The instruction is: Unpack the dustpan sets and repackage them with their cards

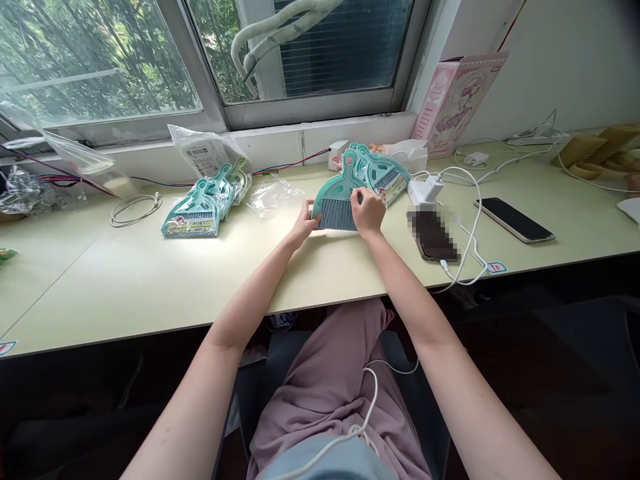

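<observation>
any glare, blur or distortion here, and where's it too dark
In the head view, glints on the plastic wrapper, deep shadow under the desk, mosaic blocks over the cabled phone, wide-angle stretch toward the edges; the held brush set looks reasonably clear.

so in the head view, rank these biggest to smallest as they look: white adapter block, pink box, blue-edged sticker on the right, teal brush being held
1. Pink box
2. Teal brush, partly covered by fingers
3. White adapter block
4. Blue-edged sticker
</observation>
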A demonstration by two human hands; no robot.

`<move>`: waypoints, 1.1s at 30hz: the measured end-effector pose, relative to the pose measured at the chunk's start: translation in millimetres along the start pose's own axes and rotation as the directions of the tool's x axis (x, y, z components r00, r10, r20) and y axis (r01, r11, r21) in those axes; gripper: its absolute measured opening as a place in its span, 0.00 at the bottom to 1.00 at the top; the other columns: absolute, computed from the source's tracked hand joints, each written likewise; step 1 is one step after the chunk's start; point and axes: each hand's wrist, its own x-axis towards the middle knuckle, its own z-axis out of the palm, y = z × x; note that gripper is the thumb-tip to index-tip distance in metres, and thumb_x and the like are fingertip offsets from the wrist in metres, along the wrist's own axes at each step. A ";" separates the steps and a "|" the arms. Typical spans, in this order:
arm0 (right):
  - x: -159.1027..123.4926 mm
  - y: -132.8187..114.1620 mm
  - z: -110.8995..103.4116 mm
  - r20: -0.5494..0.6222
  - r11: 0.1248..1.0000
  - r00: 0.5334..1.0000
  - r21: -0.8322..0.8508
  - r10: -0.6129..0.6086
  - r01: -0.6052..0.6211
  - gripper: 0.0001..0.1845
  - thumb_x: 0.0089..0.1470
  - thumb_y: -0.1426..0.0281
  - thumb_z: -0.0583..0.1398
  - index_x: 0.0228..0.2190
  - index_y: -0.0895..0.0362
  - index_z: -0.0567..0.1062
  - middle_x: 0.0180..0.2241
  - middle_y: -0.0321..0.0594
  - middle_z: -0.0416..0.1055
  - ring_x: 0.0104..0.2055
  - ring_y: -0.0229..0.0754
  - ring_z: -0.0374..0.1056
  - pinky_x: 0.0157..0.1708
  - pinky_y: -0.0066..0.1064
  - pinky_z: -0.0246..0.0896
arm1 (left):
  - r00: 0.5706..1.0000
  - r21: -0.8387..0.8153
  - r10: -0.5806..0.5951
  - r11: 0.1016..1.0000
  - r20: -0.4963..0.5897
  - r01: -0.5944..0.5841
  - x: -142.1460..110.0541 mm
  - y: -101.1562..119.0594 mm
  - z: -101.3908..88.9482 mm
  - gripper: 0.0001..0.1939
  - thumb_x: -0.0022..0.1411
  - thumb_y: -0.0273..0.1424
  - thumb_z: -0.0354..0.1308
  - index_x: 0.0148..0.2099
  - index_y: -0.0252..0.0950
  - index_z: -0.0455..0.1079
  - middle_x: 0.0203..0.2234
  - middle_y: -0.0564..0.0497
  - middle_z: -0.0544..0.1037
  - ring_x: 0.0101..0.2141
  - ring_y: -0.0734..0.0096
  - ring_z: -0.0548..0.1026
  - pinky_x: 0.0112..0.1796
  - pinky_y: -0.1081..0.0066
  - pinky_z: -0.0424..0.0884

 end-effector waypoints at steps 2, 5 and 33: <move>2.0 1.9 1.3 0.000 1.000 1.000 0.031 0.001 -0.001 0.28 0.68 0.59 0.45 0.38 0.59 0.80 0.40 0.51 0.77 0.40 0.49 0.71 0.40 0.34 0.61 | 0.997 0.039 -0.010 0.999 0.073 0.007 -3.8 1.3 -2.0 0.22 0.55 0.29 0.64 0.49 0.41 0.59 0.31 0.56 0.75 0.36 0.68 0.77 0.47 0.56 0.75; 4.4 2.3 2.2 0.020 0.995 1.000 0.094 -0.015 0.013 0.30 0.67 0.55 0.46 0.31 0.58 0.80 0.34 0.49 0.77 0.38 0.47 0.71 0.40 0.34 0.61 | 0.988 0.042 0.014 0.999 0.153 -0.020 -11.3 5.3 -3.2 0.27 0.53 0.31 0.67 0.53 0.41 0.62 0.40 0.52 0.78 0.44 0.63 0.77 0.49 0.57 0.75; -4.5 -20.1 -1.2 0.011 0.978 0.998 0.200 -0.054 0.051 0.28 0.68 0.61 0.47 0.21 0.57 0.73 0.26 0.41 0.71 0.31 0.41 0.67 0.35 0.31 0.58 | 0.926 0.199 0.346 0.928 -0.149 -0.314 0.8 6.2 21.5 0.13 0.67 0.36 0.55 0.50 0.41 0.76 0.52 0.51 0.78 0.57 0.63 0.71 0.58 0.69 0.65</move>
